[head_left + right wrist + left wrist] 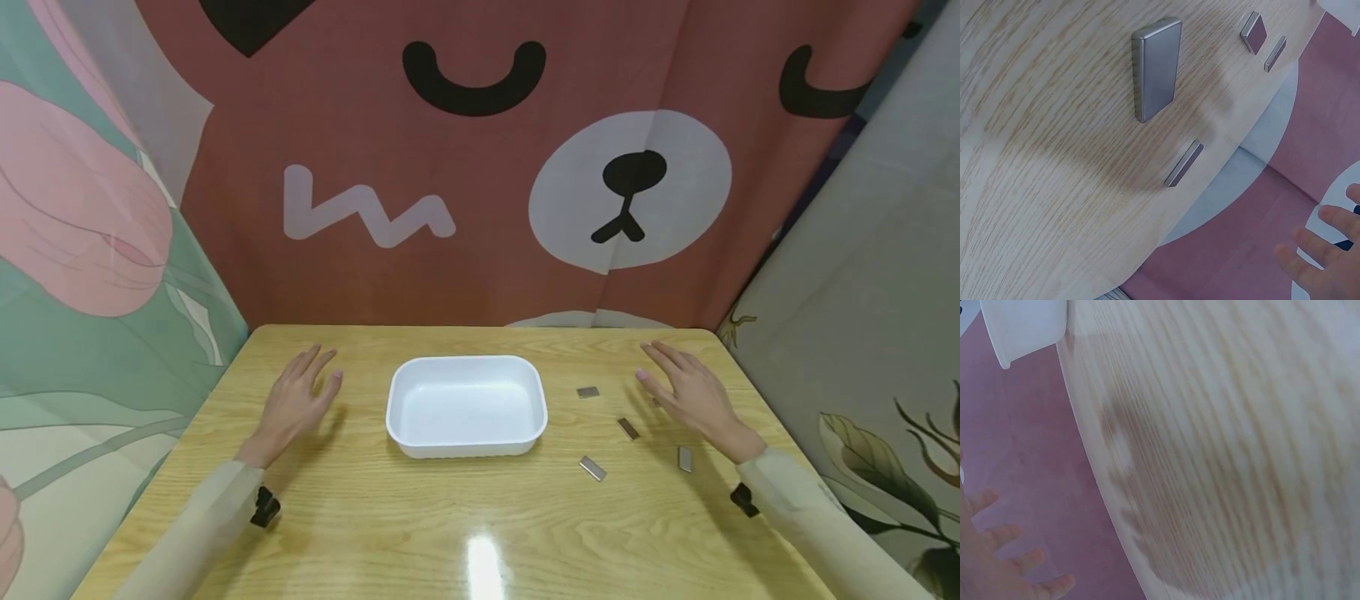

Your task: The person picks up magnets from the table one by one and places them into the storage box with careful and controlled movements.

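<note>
My left hand (294, 404) hovers over the table left of a white rectangular tray (467, 451), fingers spread and holding nothing. On the other side, my right hand (693, 402) is held above the table with straight fingers and an empty palm. Several small, shiny grey metal blocks lie near it. One block (588, 392) is toward the back, a darker one (628, 428) sits left of the hand, and another (592, 468) lies nearer the front. A larger-looking block (1159, 70) shows in the right wrist view. The right hand mostly hides one more block in the head view.
The wooden table (450, 525) has a light reflection near its front. A reddish cartoon curtain (480, 283) hangs right behind the back edge. Patterned cloths flank the table on both sides.
</note>
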Demonstrator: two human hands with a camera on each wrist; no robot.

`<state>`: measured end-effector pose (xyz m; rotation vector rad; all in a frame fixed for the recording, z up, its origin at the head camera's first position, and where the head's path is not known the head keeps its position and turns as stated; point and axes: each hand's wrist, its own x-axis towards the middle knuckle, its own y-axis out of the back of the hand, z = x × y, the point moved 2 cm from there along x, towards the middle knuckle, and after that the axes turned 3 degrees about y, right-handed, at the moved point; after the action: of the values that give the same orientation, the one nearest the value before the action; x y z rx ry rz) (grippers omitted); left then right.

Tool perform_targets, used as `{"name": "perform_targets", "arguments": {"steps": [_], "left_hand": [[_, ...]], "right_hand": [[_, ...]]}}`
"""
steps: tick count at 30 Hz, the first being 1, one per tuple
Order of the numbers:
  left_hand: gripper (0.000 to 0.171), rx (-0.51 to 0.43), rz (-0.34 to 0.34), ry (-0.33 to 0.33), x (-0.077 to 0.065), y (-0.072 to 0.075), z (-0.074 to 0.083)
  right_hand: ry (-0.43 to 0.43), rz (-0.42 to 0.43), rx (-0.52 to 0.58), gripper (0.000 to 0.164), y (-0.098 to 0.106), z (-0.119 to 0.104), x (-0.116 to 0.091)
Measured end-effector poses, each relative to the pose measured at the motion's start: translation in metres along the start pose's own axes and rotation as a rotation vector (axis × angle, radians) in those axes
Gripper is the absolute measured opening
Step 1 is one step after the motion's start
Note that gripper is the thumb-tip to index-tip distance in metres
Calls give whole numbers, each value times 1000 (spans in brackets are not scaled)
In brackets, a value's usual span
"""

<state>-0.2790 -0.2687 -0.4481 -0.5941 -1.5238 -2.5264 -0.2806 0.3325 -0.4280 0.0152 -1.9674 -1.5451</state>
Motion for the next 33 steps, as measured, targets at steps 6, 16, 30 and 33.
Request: {"name": "perform_targets", "arguments": {"steps": [6, 16, 30, 33], "left_hand": [[52, -7, 2, 6, 1, 1, -1], [53, -12, -8, 25, 0, 1, -2], [52, -27, -18, 42, 1, 0, -1], [53, -25, -21, 41, 1, 1, 0]], "right_hand": [[2, 2, 4, 59, 0, -2, -1], [-4, 2, 3, 59, 1, -7, -2], [18, 8, -8, 59, 1, -11, -3], [19, 8, -8, 58, 1, -11, -3]]}}
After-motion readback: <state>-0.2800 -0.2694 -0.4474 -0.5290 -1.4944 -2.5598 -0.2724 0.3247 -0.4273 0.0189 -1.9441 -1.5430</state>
